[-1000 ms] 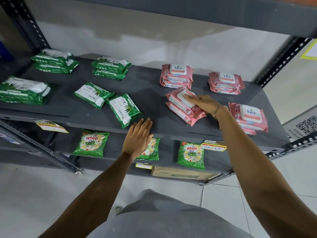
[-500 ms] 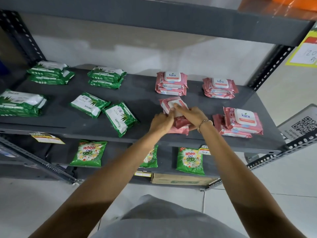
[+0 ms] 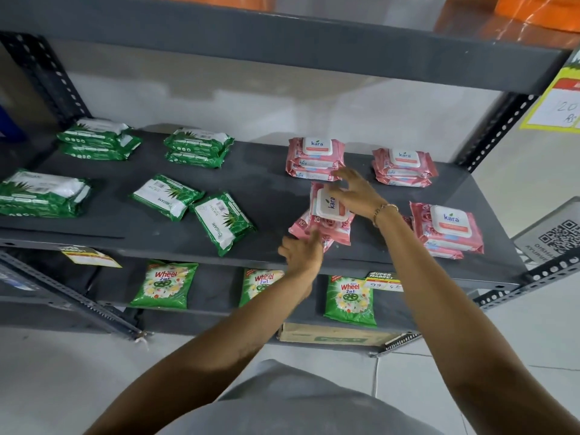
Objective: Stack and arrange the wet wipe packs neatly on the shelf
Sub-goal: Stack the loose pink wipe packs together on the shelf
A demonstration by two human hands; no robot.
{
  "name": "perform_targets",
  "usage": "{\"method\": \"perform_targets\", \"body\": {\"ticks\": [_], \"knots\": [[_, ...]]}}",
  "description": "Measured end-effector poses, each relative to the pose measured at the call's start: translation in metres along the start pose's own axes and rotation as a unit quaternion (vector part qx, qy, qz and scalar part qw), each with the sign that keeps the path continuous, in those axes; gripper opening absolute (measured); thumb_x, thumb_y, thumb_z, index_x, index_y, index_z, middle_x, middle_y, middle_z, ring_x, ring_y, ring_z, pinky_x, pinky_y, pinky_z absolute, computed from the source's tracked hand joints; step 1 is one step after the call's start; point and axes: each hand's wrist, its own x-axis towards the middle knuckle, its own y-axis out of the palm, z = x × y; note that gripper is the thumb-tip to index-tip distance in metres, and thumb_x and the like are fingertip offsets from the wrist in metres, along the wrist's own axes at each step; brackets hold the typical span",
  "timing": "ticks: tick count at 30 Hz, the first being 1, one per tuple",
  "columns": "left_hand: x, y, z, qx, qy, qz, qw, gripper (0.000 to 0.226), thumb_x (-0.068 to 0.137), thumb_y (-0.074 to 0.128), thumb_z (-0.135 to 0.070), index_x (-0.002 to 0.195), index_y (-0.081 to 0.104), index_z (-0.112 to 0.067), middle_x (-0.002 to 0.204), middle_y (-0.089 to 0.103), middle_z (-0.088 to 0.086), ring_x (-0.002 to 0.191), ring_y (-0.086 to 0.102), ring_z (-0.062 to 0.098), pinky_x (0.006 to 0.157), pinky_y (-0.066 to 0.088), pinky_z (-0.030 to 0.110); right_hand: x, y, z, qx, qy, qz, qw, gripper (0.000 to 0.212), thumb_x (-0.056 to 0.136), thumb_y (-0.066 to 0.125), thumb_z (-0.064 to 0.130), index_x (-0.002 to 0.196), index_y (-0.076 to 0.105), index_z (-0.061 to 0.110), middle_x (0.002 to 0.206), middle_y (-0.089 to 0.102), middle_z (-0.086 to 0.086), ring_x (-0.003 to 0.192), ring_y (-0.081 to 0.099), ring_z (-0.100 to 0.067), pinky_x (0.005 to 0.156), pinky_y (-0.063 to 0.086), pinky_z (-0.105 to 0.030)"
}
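Note:
On the grey shelf (image 3: 266,196) my right hand (image 3: 354,196) grips the top pink wipe pack (image 3: 329,208), which is turned lengthwise and tilted over a lower pink pack (image 3: 306,229). My left hand (image 3: 303,249) holds the front edge of that lower pack. Neat pink stacks stand at the back (image 3: 315,158), back right (image 3: 403,167) and front right (image 3: 445,227). Green wipe stacks sit at the back left (image 3: 97,139), back middle (image 3: 197,147) and far left (image 3: 40,193). Two single green packs (image 3: 166,196) (image 3: 224,222) lie askew near the front.
The shelf above (image 3: 282,48) overhangs closely. Below, green Wheel detergent bags (image 3: 164,285) (image 3: 350,298) lie on the lower shelf, with a cardboard box (image 3: 332,337) under it. Price tags (image 3: 89,255) (image 3: 384,281) hang on the front edge. A perforated steel upright (image 3: 492,130) stands at the right.
My left hand came up from the shelf edge to the pink pair. The top pink pack has been lifted off, turned lengthwise and moved back and right by my right hand.

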Motion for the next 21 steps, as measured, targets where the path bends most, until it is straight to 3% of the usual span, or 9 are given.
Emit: {"method": "perform_targets", "body": {"ticks": [2, 4, 6, 8, 11, 13, 16, 18, 21], "knots": [[0.003, 0.006, -0.005, 0.024, 0.002, 0.035, 0.999, 0.078, 0.087, 0.055, -0.051, 0.142, 0.03, -0.002, 0.14, 0.036, 0.013, 0.129, 0.033, 0.029, 0.102, 0.04, 0.042, 0.003, 0.002, -0.003, -0.008, 0.019, 0.036, 0.999, 0.04, 0.093, 0.05, 0.036, 0.124, 0.057, 0.012, 0.127, 0.059, -0.01, 0.114, 0.057, -0.026, 0.096, 0.049, -0.041], [0.011, 0.003, -0.012, 0.047, -0.003, 0.046, 0.998, 0.077, 0.086, 0.057, -0.048, 0.142, 0.03, -0.002, 0.138, 0.035, 0.012, 0.125, 0.036, 0.028, 0.096, 0.039, 0.033, 0.004, 0.007, -0.01, -0.018, 0.049, 0.031, 0.998, 0.042, 0.093, 0.047, 0.045, 0.105, 0.062, 0.007, 0.11, 0.068, -0.011, 0.09, 0.064, -0.023, 0.077, 0.054, -0.035], [0.019, -0.005, -0.019, 0.058, -0.018, 0.056, 0.997, 0.072, 0.086, 0.051, -0.049, 0.14, 0.034, -0.004, 0.138, 0.039, 0.014, 0.121, 0.043, 0.029, 0.097, 0.039, 0.034, 0.001, 0.007, -0.016, -0.021, 0.075, 0.013, 0.997, 0.056, 0.086, 0.044, 0.062, 0.094, 0.055, 0.008, 0.094, 0.071, -0.008, 0.068, 0.061, -0.017, 0.058, 0.047, -0.029], [0.027, -0.013, -0.023, 0.062, -0.031, 0.079, 0.994, 0.073, 0.078, 0.047, -0.056, 0.134, 0.045, -0.01, 0.134, 0.05, 0.011, 0.119, 0.05, 0.028, 0.099, 0.041, 0.036, -0.003, 0.005, -0.019, 0.012, 0.107, 0.009, 0.994, 0.071, 0.078, 0.045, 0.072, 0.105, 0.049, 0.007, 0.091, 0.07, -0.002, 0.07, 0.061, -0.014, 0.059, 0.047, -0.029], [0.032, -0.021, -0.03, 0.028, -0.04, 0.119, 0.992, 0.051, 0.089, 0.048, -0.05, 0.121, 0.056, -0.01, 0.114, 0.062, 0.005, 0.104, 0.058, 0.02, 0.076, 0.039, 0.025, -0.006, 0.002, -0.026, 0.064, 0.146, 0.04, 0.986, 0.075, 0.078, 0.049, 0.071, 0.115, 0.037, 0.006, 0.095, 0.062, 0.002, 0.084, 0.06, -0.01, 0.072, 0.049, -0.029], [0.034, -0.024, -0.034, 0.026, -0.036, 0.14, 0.989, 0.045, 0.094, 0.045, -0.047, 0.117, 0.058, -0.011, 0.104, 0.062, 0.004, 0.088, 0.056, 0.016, 0.067, 0.039, 0.026, -0.007, 0.003, -0.027, 0.074, 0.151, 0.056, 0.984, 0.076, 0.077, 0.05, 0.071, 0.116, 0.041, 0.007, 0.1, 0.054, 0.0, 0.088, 0.057, -0.01, 0.081, 0.047, -0.032], [0.039, -0.029, -0.037, 0.021, -0.03, 0.138, 0.99, 0.05, 0.091, 0.048, -0.051, 0.116, 0.06, -0.01, 0.11, 0.068, 0.007, 0.092, 0.063, 0.022, 0.08, 0.049, 0.031, -0.007, 0.004, -0.028, 0.091, 0.159, 0.062, 0.981, 0.082, 0.067, 0.05, 0.078, 0.116, 0.057, 0.013, 0.118, 0.058, -0.006, 0.1, 0.061, -0.018, 0.095, 0.047, -0.037], [0.043, -0.033, -0.04, -0.007, -0.033, 0.15, 0.988, 0.047, 0.089, 0.053, -0.049, 0.112, 0.062, -0.009, 0.102, 0.07, 0.01, 0.086, 0.067, 0.024, 0.085, 0.055, 0.037, -0.012, 0.005, -0.029, 0.091, 0.16, 0.077, 0.98, 0.066, 0.075, 0.046, 0.074, 0.105, 0.064, 0.018, 0.109, 0.065, -0.005, 0.095, 0.06, -0.02, 0.094, 0.046, -0.037], [0.052, -0.041, -0.046, -0.019, -0.03, 0.166, 0.985, 0.042, 0.087, 0.06, -0.044, 0.11, 0.062, -0.008, 0.091, 0.069, 0.008, 0.074, 0.066, 0.02, 0.073, 0.057, 0.034, -0.018, 0.012, -0.034, 0.118, 0.185, 0.07, 0.973, 0.056, 0.081, 0.042, 0.071, 0.092, 0.063, 0.02, 0.085, 0.056, -0.006, 0.077, 0.05, -0.018, 0.079, 0.046, -0.03]]}}
